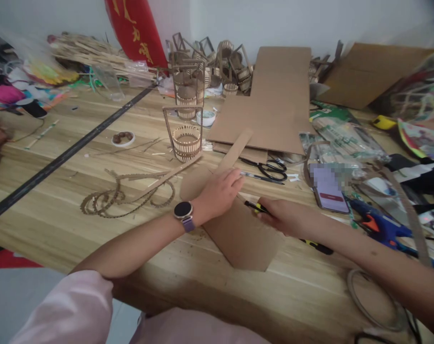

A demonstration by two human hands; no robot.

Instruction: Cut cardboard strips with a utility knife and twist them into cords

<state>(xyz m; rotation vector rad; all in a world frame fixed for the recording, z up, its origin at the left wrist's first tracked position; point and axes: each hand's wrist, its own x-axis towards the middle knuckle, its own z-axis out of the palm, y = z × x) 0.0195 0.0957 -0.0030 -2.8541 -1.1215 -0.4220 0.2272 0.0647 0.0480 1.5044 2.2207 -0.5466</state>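
Head view, single entry.

Item 1: cardboard piece [238, 234], flat on the tabletop [95, 191] near its front edge, one narrow strip-like end running up toward the scissors.

Item 2: left hand [220, 191], smartwatch on the wrist. Fingers extended and spread flat, palm down, pressing on the upper part of the cardboard piece. It grips nothing; it only holds the sheet down.

Item 3: right hand [285, 217], closed around a yellow-and-black cutter [260, 208]. The tool's tip is at the cardboard's right edge, just beside the left hand's fingertips. Whether a blade is touching the sheet cannot be told.

Step in hand, as judged: a cut or score along the cardboard piece, with the sheet steadied by one hand and the tool set at the line by the other. The next move calls for firm downward pressure from the flat hand and a straight pull of the tool clear of those fingers.

Surroundings: black scissors [270, 169] just beyond the cardboard; phone [328, 188] to the right; blue glue gun [378, 224] near the right edge; small cardboard basket [186, 138] toward the middle; curled corrugated strips [113, 200] left of centre; large cardboard sheets [274, 105] toward the far edge.
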